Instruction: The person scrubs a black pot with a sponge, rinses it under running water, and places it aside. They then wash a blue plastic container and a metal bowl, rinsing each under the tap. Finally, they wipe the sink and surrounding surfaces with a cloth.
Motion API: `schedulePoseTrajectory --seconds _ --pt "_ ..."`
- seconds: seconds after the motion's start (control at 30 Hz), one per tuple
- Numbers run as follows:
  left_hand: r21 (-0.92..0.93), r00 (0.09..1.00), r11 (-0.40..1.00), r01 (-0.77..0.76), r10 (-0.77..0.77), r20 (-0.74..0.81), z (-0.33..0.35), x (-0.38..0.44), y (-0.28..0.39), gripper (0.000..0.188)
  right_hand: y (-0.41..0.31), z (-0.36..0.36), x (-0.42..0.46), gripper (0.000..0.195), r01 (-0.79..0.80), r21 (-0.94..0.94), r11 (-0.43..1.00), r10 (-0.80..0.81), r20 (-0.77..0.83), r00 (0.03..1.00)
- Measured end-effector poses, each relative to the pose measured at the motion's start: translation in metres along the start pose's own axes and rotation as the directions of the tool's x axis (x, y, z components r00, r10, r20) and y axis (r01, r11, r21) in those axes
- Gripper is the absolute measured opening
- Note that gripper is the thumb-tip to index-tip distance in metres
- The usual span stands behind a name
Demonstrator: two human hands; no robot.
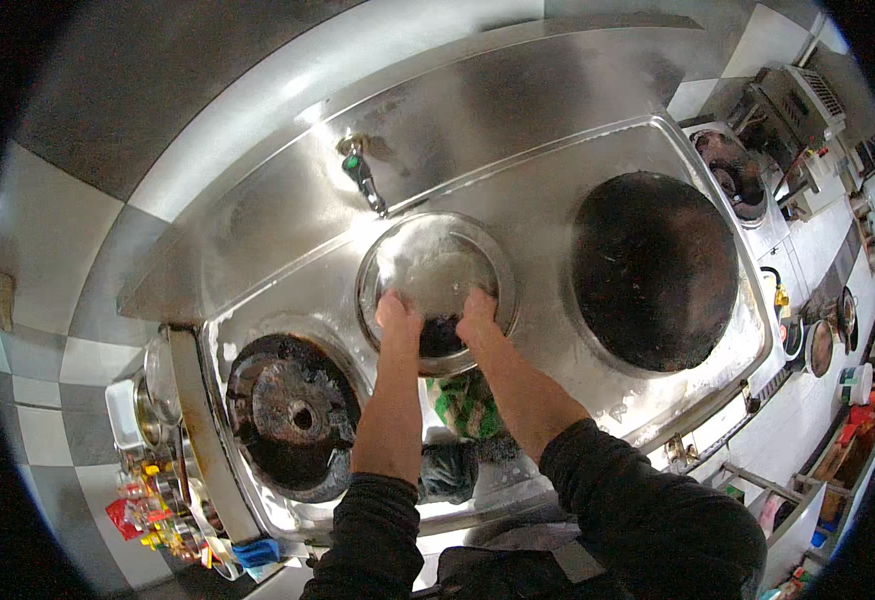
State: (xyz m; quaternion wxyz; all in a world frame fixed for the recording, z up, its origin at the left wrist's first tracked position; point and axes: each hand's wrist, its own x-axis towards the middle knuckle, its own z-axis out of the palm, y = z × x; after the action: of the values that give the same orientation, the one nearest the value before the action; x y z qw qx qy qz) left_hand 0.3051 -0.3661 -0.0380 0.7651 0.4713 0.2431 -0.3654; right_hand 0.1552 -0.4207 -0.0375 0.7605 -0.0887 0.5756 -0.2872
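Note:
A round steel basin (437, 232) stands in the middle of the stainless-steel range top, below a black-handled tap (366, 180). Both hands reach down inside it: my left hand (398, 311) at its left side, my right hand (476, 315) at its right. The fingers are blurred or sunk in what looks like cloudy water, so what they hold is hidden. A green and tan cloth (466, 405) lies just under the basin's near rim, between my forearms. Nearer to me is a dark crumpled cloth (448, 472).
To the right sits a large blackened wok (655, 270). A charred burner (295, 416) is at the left. Bottles and containers (163, 517) crowd the lower left, beside a blue cloth (257, 553). Another burner (730, 176) and shelves are at the far right.

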Motion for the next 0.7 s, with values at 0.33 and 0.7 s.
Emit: schedulePoseTrajectory --seconds 0.33,0.7 --pt "0.03 0.547 0.995 0.096 -0.078 0.834 0.182 -0.045 -0.065 0.023 -0.143 -0.001 0.022 0.037 -0.021 0.779 0.627 -0.597 0.497 0.629" --pt "0.286 0.964 0.921 -0.266 0.248 0.098 0.027 -0.027 -0.028 0.039 -0.027 0.015 -0.041 0.036 -0.006 0.589 0.808 -0.066 0.101 0.993"
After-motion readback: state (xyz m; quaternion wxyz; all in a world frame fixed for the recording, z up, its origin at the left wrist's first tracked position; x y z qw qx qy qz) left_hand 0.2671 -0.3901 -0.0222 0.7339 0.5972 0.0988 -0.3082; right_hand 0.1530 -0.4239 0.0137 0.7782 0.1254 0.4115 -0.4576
